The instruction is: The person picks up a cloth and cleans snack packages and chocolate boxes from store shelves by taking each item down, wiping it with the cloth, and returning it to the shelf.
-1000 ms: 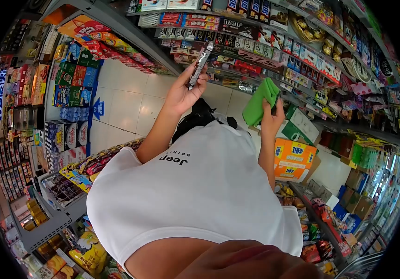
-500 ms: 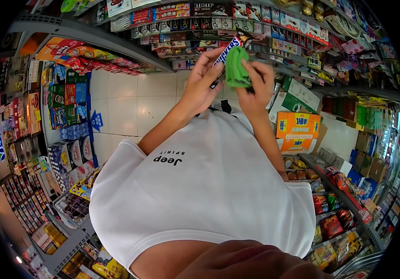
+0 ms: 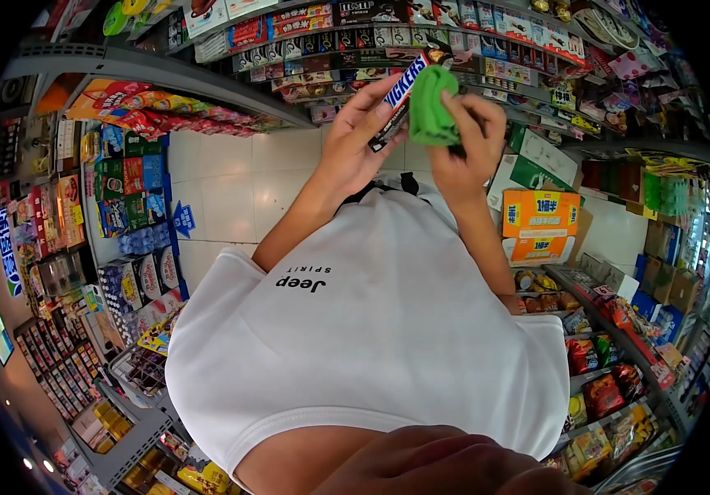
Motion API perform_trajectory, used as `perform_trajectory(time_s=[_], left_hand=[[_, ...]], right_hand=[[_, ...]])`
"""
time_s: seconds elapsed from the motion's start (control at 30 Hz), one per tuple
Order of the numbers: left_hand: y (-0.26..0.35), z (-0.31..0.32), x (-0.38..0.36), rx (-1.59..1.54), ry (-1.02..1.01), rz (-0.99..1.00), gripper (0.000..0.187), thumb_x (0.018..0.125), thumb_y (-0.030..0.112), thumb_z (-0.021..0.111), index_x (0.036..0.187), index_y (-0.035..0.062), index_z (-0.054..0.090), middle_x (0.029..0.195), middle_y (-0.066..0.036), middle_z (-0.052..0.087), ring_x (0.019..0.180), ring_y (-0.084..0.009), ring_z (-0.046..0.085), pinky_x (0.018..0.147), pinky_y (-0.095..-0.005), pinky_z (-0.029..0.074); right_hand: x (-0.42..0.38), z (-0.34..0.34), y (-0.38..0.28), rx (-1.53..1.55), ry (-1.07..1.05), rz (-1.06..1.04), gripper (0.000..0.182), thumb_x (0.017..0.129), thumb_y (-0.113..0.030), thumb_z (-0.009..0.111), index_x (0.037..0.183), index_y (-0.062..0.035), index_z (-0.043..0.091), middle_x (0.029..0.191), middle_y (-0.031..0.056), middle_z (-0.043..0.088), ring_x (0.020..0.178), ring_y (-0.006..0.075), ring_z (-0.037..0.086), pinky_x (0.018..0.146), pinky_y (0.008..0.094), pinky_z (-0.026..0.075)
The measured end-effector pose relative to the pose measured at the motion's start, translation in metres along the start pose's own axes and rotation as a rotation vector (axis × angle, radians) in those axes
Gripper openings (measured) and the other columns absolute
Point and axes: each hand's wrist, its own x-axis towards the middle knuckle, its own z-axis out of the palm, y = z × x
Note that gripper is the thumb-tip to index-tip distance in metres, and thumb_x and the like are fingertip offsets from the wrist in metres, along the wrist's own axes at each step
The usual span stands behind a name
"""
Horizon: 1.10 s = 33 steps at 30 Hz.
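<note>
My left hand is closed around a Snickers bar in a dark wrapper with blue and white lettering. The bar tilts, its upper end pointing up and right. A folded green cloth is gripped in my right hand, fingers bent over its right side. The cloth lies right beside the bar and overlaps its right edge in this view. Both hands are held out in front of my white shirt.
Shelves of packed chocolate and sweets curve across the front. Hanging snack bags and boxed goods stand on the left. To the right sit an orange carton and racks of snack packets. Pale floor tiles show between.
The cloth has shifted right along with my right hand, uncovering more of the bar's lower part. My view has swung slightly. Both hands keep their holds.
</note>
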Motion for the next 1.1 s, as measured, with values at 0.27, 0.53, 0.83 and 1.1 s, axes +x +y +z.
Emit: perform_trajectory(time_s=[0.27,0.53,0.83,1.1], left_hand=[[-0.001,-0.013,0.006,0.068,-0.089,0.092,0.051,0.1,0.019,0.067,0.145,-0.0008,0.05,0.133,-0.012,0.064,0.118,-0.0172,0.064,0.097,-0.0362,0.056],[-0.016,-0.023,0.007,0.035,-0.107,-0.072,0.051,0.1,0.016,0.067,0.145,0.0002,0.05,0.137,-0.011,0.061,0.121,-0.018,0.062,0.101,-0.0344,0.053],[-0.014,-0.024,0.007,-0.042,-0.264,-0.129,0.043,0.104,0.018,0.061,0.142,0.0017,0.051,0.134,-0.01,0.062,0.119,-0.0185,0.064,0.1,-0.0354,0.054],[-0.014,-0.048,0.012,-0.2,-0.029,-0.168,0.049,0.103,0.021,0.061,0.146,0.0,0.047,0.137,-0.015,0.061,0.119,-0.0248,0.066,0.1,-0.0394,0.056]], right_hand=[[0.013,-0.012,-0.004,0.006,-0.017,-0.095,0.052,0.068,-0.006,0.084,0.119,-0.0117,0.076,0.107,0.0064,0.06,0.093,0.024,0.057,0.076,0.0324,0.049],[0.013,-0.02,-0.012,-0.064,-0.101,-0.184,0.056,0.062,-0.009,0.081,0.118,-0.016,0.078,0.109,0.0047,0.06,0.094,0.0253,0.057,0.08,0.0351,0.05],[0.032,-0.02,-0.009,-0.117,-0.031,-0.102,0.058,0.061,-0.011,0.082,0.119,-0.0177,0.077,0.103,0.0036,0.062,0.092,0.0254,0.057,0.076,0.0351,0.047],[0.03,-0.018,-0.022,0.028,-0.326,-0.253,0.053,0.064,-0.01,0.081,0.116,-0.0181,0.077,0.104,0.003,0.062,0.089,0.0249,0.058,0.077,0.0351,0.05]])
